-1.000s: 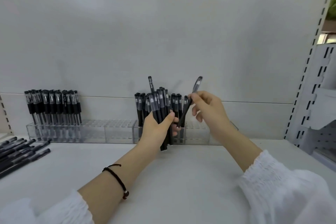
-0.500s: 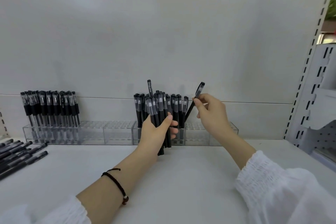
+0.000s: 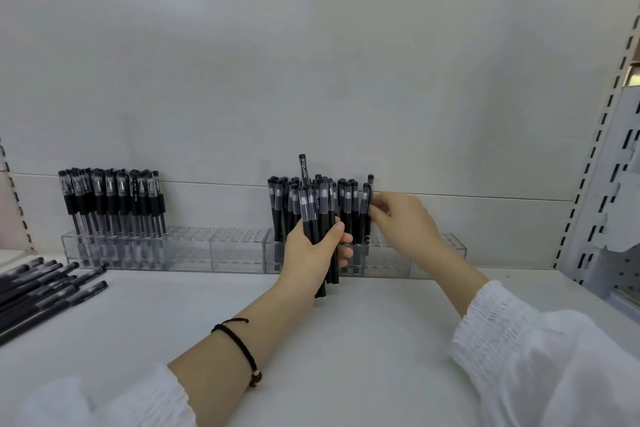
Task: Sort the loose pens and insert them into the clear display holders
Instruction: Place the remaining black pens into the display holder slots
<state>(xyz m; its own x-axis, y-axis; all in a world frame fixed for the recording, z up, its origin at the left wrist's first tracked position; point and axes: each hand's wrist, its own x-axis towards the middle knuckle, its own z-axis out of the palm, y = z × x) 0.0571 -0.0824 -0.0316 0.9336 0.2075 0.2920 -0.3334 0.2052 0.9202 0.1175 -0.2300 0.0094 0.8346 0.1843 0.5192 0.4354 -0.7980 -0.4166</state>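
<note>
Black capped pens: loose pile (image 3: 41, 291) lies flat at far left; upright bundle (image 3: 313, 215) gripped in left hand (image 3: 311, 260); single pen (image 3: 370, 184) pinched by right hand (image 3: 401, 218) — upright at row's end in right clear holder (image 3: 443, 253). Left clear holder (image 3: 207, 250) is part-filled.

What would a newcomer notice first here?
Centre: the left hand grips a bundle of black pens before the right holder, while the right hand pinches one pen upright at the row's end. In the left holder stand more pens, and loose pens lie at the left edge of the table.
</note>
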